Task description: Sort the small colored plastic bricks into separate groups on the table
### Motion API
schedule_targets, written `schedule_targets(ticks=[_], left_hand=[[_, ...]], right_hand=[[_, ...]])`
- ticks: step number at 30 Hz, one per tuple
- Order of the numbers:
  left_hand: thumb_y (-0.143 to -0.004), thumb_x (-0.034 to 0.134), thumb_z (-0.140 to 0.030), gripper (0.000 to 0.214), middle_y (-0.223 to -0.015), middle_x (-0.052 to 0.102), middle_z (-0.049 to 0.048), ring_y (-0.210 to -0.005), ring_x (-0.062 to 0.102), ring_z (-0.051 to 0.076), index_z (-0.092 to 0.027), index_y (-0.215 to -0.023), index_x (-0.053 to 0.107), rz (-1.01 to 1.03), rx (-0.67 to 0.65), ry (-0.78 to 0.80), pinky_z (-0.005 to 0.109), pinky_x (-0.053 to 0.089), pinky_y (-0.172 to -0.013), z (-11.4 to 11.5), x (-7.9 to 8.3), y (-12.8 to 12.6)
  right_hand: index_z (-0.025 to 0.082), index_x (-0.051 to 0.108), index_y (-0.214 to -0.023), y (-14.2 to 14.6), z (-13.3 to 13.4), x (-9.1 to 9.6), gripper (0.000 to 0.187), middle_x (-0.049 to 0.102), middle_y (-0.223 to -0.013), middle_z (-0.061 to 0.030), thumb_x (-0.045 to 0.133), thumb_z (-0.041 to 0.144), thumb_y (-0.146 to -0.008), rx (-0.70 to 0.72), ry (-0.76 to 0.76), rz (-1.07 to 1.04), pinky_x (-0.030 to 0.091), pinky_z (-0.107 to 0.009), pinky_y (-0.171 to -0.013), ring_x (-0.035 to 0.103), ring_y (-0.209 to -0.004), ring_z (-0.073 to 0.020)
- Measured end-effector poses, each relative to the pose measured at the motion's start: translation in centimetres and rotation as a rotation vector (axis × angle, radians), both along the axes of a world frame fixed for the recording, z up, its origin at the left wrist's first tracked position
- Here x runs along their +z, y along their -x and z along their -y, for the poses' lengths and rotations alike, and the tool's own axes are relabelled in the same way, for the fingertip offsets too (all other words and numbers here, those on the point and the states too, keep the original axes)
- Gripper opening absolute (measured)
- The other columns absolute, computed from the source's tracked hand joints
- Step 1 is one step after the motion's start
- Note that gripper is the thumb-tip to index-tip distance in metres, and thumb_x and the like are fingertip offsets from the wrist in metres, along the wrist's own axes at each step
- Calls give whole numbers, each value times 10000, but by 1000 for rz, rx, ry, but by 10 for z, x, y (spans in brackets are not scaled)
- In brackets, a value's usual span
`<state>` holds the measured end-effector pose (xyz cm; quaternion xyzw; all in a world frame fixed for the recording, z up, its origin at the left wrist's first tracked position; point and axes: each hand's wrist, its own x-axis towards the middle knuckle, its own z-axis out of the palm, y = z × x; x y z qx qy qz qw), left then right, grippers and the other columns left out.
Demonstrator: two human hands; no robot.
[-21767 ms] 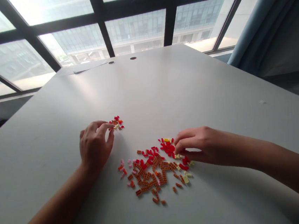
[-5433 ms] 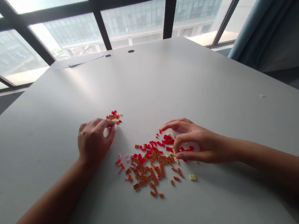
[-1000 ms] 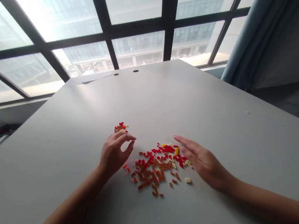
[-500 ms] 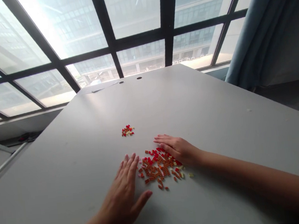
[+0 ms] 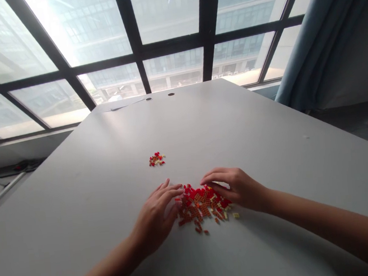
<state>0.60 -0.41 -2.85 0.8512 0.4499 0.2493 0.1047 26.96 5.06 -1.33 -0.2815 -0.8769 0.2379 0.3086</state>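
Note:
A loose pile of small toy building bricks [image 5: 199, 208], mostly brown and red with some pale yellow ones, lies on the table in front of me. My left hand [image 5: 160, 207] is at the pile's left edge, its fingers apart and reaching over the bricks. A small orange-red brick [image 5: 177, 199] shows between its thumb and fingers; whether it is gripped is unclear. At the upper right of the pile, my right hand [image 5: 236, 187] is loosely curved, thumb and fingers apart, with the fingertips at the bricks. The bricks under its palm are partly hidden.
Farther off stands a smaller heap of similar bricks [image 5: 156, 159] on the white table [image 5: 251, 127]. Two round holes [image 5: 171, 94] and a flat sheet [image 5: 119, 107] are near the far edge. Beyond are windows, with a blue curtain [image 5: 311, 39] at the right.
My left hand has moved up and right against the pile, its fingers now bent over it. My right hand has shifted slightly right and curled more. The pile is more compact on its left.

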Motion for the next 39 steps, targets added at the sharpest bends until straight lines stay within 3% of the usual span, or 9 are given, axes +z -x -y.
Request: schedule_targets(ticks=[6, 12, 16, 21, 26, 33, 39], left_hand=[[-955, 464, -157, 235, -1191, 706, 71, -1262, 566, 258, -207, -1102, 639, -3, -33, -137, 505, 485, -1040, -25, -2, -2], [-948, 484, -140, 282, -1244, 684, 41, -1258, 568, 256, -231, -1173, 627, -93, -153, -117, 515, 458, -1050, -40, 3, -1], [-956, 497, -171, 256, -1200, 708, 3, -1261, 565, 242, -265, -1145, 642, -66, -188, -131, 476, 437, -1061, -41, 3, 5], [-953, 545, -202, 137, -1045, 763, -16, -1133, 658, 189, -254, -968, 670, 61, -140, -234, 365, 459, -989, -41, -5, 12], [-911, 618, -193, 62, -978, 767, -1, -1009, 692, 180, -230, -912, 667, 91, -102, -300, 338, 480, -910, -41, -5, 11], [-888, 644, -180, 52, -909, 752, 8, -925, 683, 166, -219, -914, 667, 102, -92, -296, 319, 496, -868, -40, -1, 7], [-888, 645, -252, 124, -969, 736, 43, -918, 674, 178, -221, -1007, 665, 91, -104, -269, 331, 504, -863, -36, 3, 6]], right_hand=[[190, 720, -908, 19, -2, -5, 132, 716, -927, -79, 594, 225, -925, 70, -182, 98, 492, -310, -785, 642, -814, -168], [193, 716, -899, 30, -2, -8, 153, 713, -925, -74, 568, 201, -935, 72, -284, 164, 443, -326, -780, 611, -799, -170], [190, 710, -905, 25, -2, -6, 168, 719, -880, -67, 549, 217, -945, 65, -251, 161, 446, -324, -792, 616, -790, -167], [172, 696, -1010, 20, -8, -8, 191, 745, -944, -76, 513, 178, -956, 53, -255, 111, 477, -313, -812, 643, -862, -163], [172, 682, -1036, 14, -14, -15, 184, 755, -1002, -77, 525, 150, -945, 87, -272, 71, 505, -318, -843, 665, -929, -171], [174, 681, -1014, 2, -14, -10, 185, 739, -958, -80, 557, 111, -891, 67, -136, 31, 531, -315, -820, 655, -888, -169], [197, 705, -1002, -8, -11, -10, 166, 709, -939, -85, 558, 178, -928, 85, -94, 54, 533, -284, -782, 632, -859, -161]])
